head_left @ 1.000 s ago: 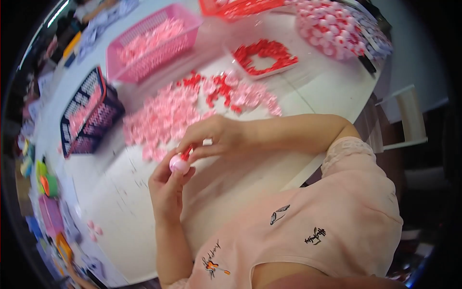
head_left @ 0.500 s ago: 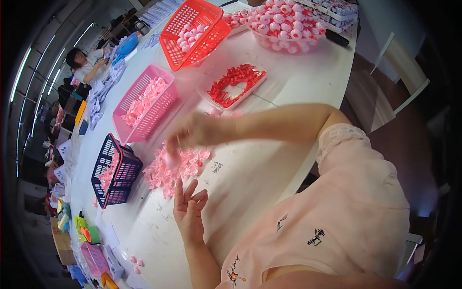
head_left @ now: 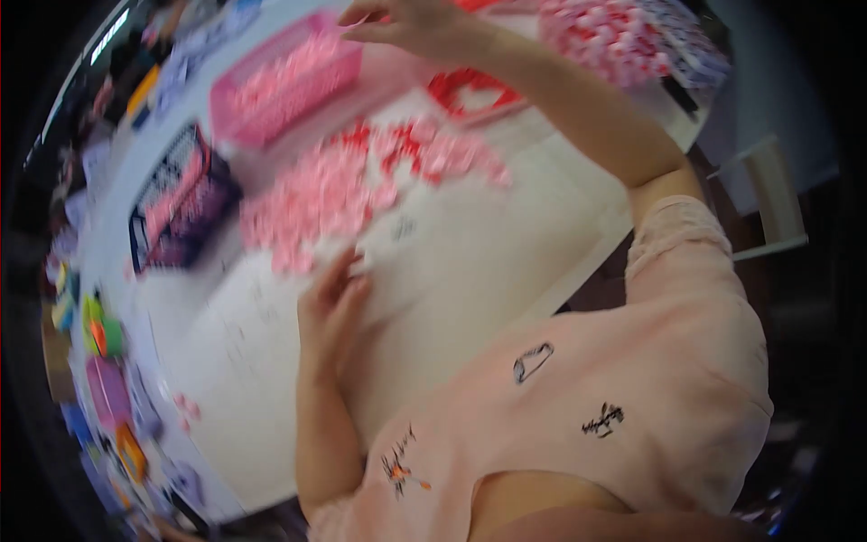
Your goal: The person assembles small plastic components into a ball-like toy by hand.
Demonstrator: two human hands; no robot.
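Observation:
My right hand is stretched out at the far side, above the right end of the pink basket. Its fingers are apart, and nothing shows between them. Nearer to me, my left hand hovers at the front edge of a pile of pink translucent pieces. Its fingers are loosely bent and slightly blurred, with a gap between thumb and forefinger and nothing seen in it. Small red pieces lie among the pink ones at the pile's far side.
A dark blue basket holding pink pieces stands left of the pile. Beyond the pile is a shallow tray of red pieces. A heap of pink-and-white balls sits at the far right, near a black object. A chair stands right of the table.
My right hand has swung away from the pile toward the far side, uncovering red and pink pieces. My left hand's fingers are more bent. The whole view has shifted.

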